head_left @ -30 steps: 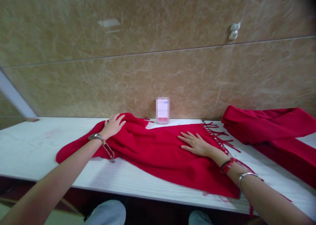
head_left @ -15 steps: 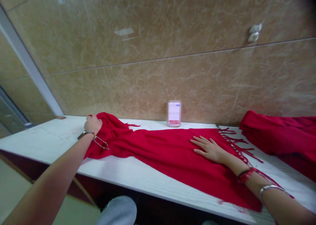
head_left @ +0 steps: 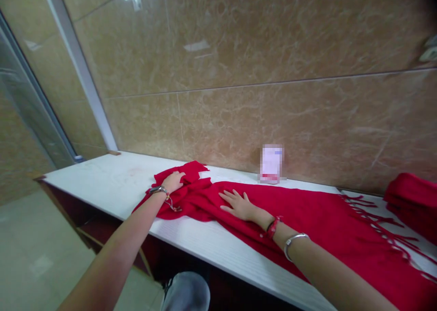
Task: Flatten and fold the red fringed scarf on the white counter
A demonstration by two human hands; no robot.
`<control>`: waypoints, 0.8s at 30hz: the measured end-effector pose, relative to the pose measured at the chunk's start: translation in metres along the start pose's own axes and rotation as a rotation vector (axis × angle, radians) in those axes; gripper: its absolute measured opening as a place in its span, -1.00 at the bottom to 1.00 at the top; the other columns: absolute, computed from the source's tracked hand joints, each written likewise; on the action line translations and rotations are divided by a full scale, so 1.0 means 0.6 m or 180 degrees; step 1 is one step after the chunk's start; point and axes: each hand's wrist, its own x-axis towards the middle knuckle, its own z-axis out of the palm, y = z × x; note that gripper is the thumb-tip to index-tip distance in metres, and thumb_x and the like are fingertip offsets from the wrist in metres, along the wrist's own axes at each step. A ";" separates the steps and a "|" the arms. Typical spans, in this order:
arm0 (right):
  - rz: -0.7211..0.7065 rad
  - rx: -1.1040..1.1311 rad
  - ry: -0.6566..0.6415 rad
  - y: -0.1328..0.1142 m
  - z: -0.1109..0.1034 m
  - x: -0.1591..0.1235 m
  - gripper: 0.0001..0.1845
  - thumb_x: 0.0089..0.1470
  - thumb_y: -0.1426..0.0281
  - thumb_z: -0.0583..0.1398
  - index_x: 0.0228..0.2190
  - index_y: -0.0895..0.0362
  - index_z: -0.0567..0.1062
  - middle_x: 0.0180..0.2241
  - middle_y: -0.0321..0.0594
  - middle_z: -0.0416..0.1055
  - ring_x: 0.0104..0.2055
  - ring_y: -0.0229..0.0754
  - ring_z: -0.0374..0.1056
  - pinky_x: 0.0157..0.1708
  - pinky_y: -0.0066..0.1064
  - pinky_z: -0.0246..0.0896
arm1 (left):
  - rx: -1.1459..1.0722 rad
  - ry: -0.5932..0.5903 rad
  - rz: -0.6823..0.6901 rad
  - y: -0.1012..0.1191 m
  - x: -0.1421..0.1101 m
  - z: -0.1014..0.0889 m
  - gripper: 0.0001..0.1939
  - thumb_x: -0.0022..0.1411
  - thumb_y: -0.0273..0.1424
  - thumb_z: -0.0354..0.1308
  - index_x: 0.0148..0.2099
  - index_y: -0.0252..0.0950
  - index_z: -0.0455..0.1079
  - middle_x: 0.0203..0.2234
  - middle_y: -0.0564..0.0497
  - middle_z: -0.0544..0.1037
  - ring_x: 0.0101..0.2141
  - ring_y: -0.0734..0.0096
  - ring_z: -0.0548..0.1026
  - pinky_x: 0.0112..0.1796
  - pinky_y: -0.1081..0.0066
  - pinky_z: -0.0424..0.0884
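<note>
A red scarf with fringe along its right end lies lengthwise on a white countertop. Its left part is bunched into folds. On those folds rests my left hand, its fingers laid over the cloth and partly hidden from view. My right hand presses flat on the scarf's middle, fingers spread, just right of the bunched part. Nothing is gripped in the right hand.
A blurred upright card or phone leans against the tiled wall behind the scarf. More folded red cloth sits at the far right. Below the counter are open shelves, and a knee shows near its front edge.
My right hand has slid left from near the fringe to the scarf's middle. My left hand has loosened from a fist and shifted slightly right. The view has turned left.
</note>
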 end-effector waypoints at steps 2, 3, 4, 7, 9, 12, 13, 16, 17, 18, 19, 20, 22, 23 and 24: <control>0.0030 -0.0078 0.0027 -0.005 0.023 0.012 -0.34 0.10 -0.04 -0.18 0.18 -0.07 0.00 0.25 -0.25 -0.15 0.26 0.15 -0.32 0.08 0.25 -0.40 | 0.0142 0.0399 -0.0478 -0.036 -0.010 -0.009 -0.64 0.15 -0.49 -0.01 0.02 -0.37 0.27 -0.07 -0.25 0.36 -0.05 0.09 0.34 -0.09 0.19 0.28; 0.0016 -0.0097 0.0068 -0.003 0.030 0.013 -0.34 0.10 -0.03 -0.18 0.18 -0.07 0.01 0.25 -0.26 -0.14 0.26 0.15 -0.32 0.09 0.24 -0.41 | 0.0175 0.0579 -0.0718 -0.054 -0.015 -0.016 -0.64 0.17 -0.53 -0.06 0.04 -0.43 0.24 -0.06 -0.31 0.33 -0.04 0.02 0.33 -0.11 0.10 0.28; -0.0007 -0.0089 0.0101 0.000 0.034 0.012 -0.35 0.10 -0.03 -0.17 0.17 -0.08 0.01 0.25 -0.27 -0.14 0.26 0.15 -0.32 0.09 0.23 -0.40 | 0.0201 0.0738 -0.0902 -0.071 -0.020 -0.024 -0.62 0.18 -0.56 -0.10 0.05 -0.48 0.20 -0.06 -0.36 0.31 -0.04 -0.05 0.31 -0.13 0.01 0.28; -0.0071 -0.0044 0.0190 0.007 0.033 0.010 -0.34 0.09 -0.03 -0.14 0.17 -0.06 0.02 0.25 -0.24 -0.14 0.26 0.13 -0.31 0.08 0.24 -0.38 | 0.0140 0.0859 -0.0812 -0.100 -0.027 -0.041 -0.62 0.15 -0.57 -0.07 0.05 -0.52 0.20 -0.08 -0.34 0.33 -0.03 -0.05 0.30 -0.12 -0.01 0.26; -0.0075 -0.0031 0.0279 0.008 0.030 0.011 -0.32 0.08 -0.02 -0.11 0.18 -0.03 0.02 0.24 -0.21 -0.13 0.26 0.12 -0.29 0.09 0.24 -0.38 | -0.0006 0.0668 -0.0270 -0.092 -0.024 -0.045 -0.63 0.09 -0.56 0.04 0.00 -0.41 0.29 -0.11 -0.17 0.40 -0.04 0.15 0.33 -0.03 0.19 0.24; 0.0046 -0.0004 0.0328 0.008 0.031 0.013 -0.33 0.09 0.02 -0.09 0.17 0.02 0.04 0.23 -0.16 -0.08 0.25 0.09 -0.23 0.11 0.18 -0.33 | -0.0266 0.0528 0.0474 -0.048 -0.012 -0.049 -0.61 0.08 -0.54 0.07 0.00 -0.25 0.31 -0.07 0.03 0.41 -0.01 0.40 0.30 0.06 0.43 0.14; 0.0093 0.0001 0.0325 0.009 0.033 0.013 -0.35 0.10 0.04 -0.09 0.17 0.04 0.05 0.22 -0.15 -0.06 0.25 0.08 -0.21 0.11 0.15 -0.31 | -0.0373 0.0590 0.0608 -0.030 -0.007 -0.051 -0.60 0.13 -0.50 0.03 0.05 -0.24 0.27 -0.03 0.03 0.38 0.01 0.42 0.28 0.08 0.43 0.11; 0.0155 -0.0013 0.0356 0.012 0.036 0.012 -0.38 0.13 0.10 -0.09 0.16 0.08 0.07 0.22 -0.12 -0.04 0.24 0.02 -0.17 0.13 0.07 -0.28 | -0.0757 0.0334 0.1111 0.017 0.002 -0.054 -0.57 0.17 -0.30 0.03 0.09 -0.27 0.24 0.06 -0.06 0.29 0.06 0.32 0.22 0.08 0.34 0.10; 0.0163 -0.0010 0.0370 0.012 0.036 0.012 -0.39 0.13 0.12 -0.08 0.17 0.09 0.07 0.21 -0.11 -0.04 0.24 0.01 -0.16 0.14 0.06 -0.27 | -0.0761 0.0015 0.1275 0.029 0.002 -0.051 -0.51 0.11 -0.23 0.10 0.09 -0.26 0.24 0.09 -0.07 0.26 0.08 0.26 0.20 0.08 0.31 0.11; 0.0168 -0.0001 0.0378 0.013 0.036 0.011 -0.39 0.13 0.13 -0.08 0.17 0.10 0.06 0.21 -0.10 -0.03 0.24 0.00 -0.15 0.14 0.05 -0.26 | -0.0693 -0.0345 0.1401 0.039 0.002 -0.044 -0.44 0.04 -0.19 0.16 0.09 -0.26 0.24 0.11 -0.08 0.22 0.09 0.21 0.18 0.07 0.30 0.11; 0.0168 0.0012 0.0382 0.013 0.035 0.011 -0.39 0.13 0.14 -0.08 0.17 0.11 0.05 0.21 -0.09 -0.03 0.23 -0.01 -0.14 0.13 0.05 -0.25 | -0.0559 -0.0661 0.1475 0.048 0.000 -0.036 -0.37 -0.02 -0.17 0.21 0.10 -0.24 0.22 0.12 -0.09 0.21 0.10 0.19 0.17 0.07 0.30 0.11; 0.0164 0.0026 0.0385 0.013 0.034 0.010 -0.39 0.13 0.14 -0.08 0.17 0.11 0.05 0.21 -0.08 -0.03 0.23 -0.02 -0.14 0.13 0.05 -0.25 | -0.0424 -0.0863 0.1516 0.055 -0.002 -0.026 -0.33 -0.05 -0.18 0.23 0.12 -0.23 0.20 0.12 -0.08 0.22 0.09 0.19 0.19 0.06 0.31 0.12; 0.0135 0.0044 0.0395 0.013 0.033 0.010 -0.39 0.13 0.15 -0.08 0.16 0.12 0.07 0.20 -0.07 -0.01 0.23 -0.03 -0.12 0.14 0.04 -0.26 | -0.0194 -0.0841 0.1401 0.062 -0.003 -0.009 -0.41 0.00 -0.26 0.20 0.10 -0.20 0.21 0.03 -0.04 0.33 0.01 0.26 0.29 0.01 0.38 0.17; 0.0118 0.0050 0.0401 0.014 0.033 0.009 -0.40 0.13 0.15 -0.08 0.16 0.13 0.08 0.20 -0.07 0.00 0.22 -0.04 -0.11 0.14 0.03 -0.26 | -0.0069 -0.0649 0.1160 0.061 -0.003 -0.005 -0.50 0.04 -0.31 0.16 0.07 -0.18 0.25 -0.03 -0.01 0.38 -0.04 0.30 0.33 -0.02 0.42 0.20; 0.0107 0.0055 0.0408 0.014 0.033 0.008 -0.40 0.13 0.15 -0.08 0.15 0.13 0.09 0.20 -0.08 0.01 0.22 -0.04 -0.11 0.14 0.02 -0.26 | 0.0064 -0.0409 0.0838 0.057 -0.002 -0.005 -0.59 0.08 -0.36 0.12 0.03 -0.16 0.28 -0.09 0.01 0.42 -0.09 0.32 0.37 -0.05 0.43 0.23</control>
